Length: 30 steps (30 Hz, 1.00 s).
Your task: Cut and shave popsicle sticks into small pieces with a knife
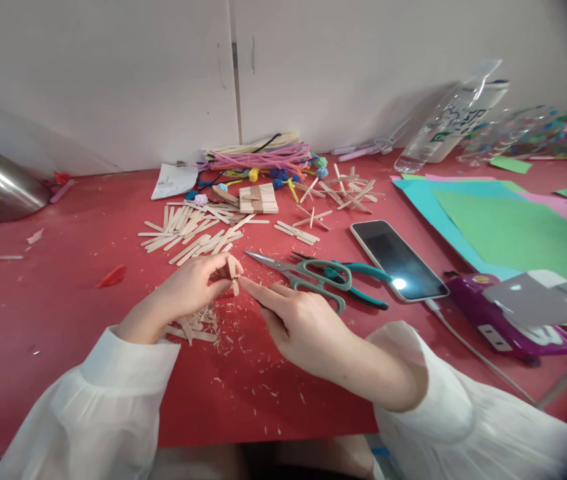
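Between the thumb and fingertips of my left hand (188, 290) a short wooden craft stick (234, 275) stands nearly upright. My right hand (308, 323) reaches in from the right, its forefinger stretched to the stick and the other fingers curled under. Whatever those fingers grip is hidden; a small dark spot shows against the stick. Wood shavings (223, 333) and a few cut sticks (193, 330) lie below my left hand. Just beyond both hands are loose craft sticks (183, 227), grey-green-handled scissors (313, 277) and teal-handled pliers (363, 270).
A phone (396, 257) with a cable lies at right, beside a purple device (508, 320) and coloured paper sheets (493, 220). Pipe cleaners (258, 157), a stick bundle (258, 199) and crossed sticks (353, 190) sit toward the wall. A metal bottle (0, 180) lies at left.
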Motion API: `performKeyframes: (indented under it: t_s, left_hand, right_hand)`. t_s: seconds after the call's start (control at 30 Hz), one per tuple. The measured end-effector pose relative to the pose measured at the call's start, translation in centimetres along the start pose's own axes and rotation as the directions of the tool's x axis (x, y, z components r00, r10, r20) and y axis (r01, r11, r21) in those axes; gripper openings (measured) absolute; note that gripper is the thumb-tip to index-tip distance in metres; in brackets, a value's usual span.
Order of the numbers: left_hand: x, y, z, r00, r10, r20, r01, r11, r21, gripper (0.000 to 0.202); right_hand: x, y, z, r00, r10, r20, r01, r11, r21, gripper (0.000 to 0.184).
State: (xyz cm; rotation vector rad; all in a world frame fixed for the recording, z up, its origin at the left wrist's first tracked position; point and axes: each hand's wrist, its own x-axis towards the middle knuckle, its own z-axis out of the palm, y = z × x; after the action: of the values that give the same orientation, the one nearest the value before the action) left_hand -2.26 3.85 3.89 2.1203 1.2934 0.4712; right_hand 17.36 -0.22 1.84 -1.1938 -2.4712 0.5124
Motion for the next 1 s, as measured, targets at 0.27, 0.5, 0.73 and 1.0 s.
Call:
performKeyframes:
  t_s: [0.27,0.5,0.73,1.0]
  left_hand:
    - [-0.11,-0.02,-0.01,1.000,-0.019,-0.001,0.019,1.000,-0.006,0.004]
    - [-0.14,-0.17,0.05,0.999,-0.045,0.007,0.045,0.998,-0.045,0.005]
    - [0.01,-0.16,0.03,1.000,-0.025,0.013,0.026,0.998,-0.056,0.007]
    - [-0.02,-0.05,0.07,1.000,-0.026,0.008,0.027,0.999,-0.038,0.008]
  right_hand:
    - [-0.01,0.20,0.09,1.000,-0.013,-0.018,0.013,1.000,0.005,0.056]
    - [-0.01,0.23,-0.11,1.000,0.017,-0.006,-0.016,0.994,0.110,0.054]
    - [0.06,0.11,-0.36,0.999,0.032,0.023,-0.034,0.995,0.094,0.056]
    - [-0.05,0.24,-0.13,0.999,0.037,0.031,-0.038,0.999,0.009,0.056]
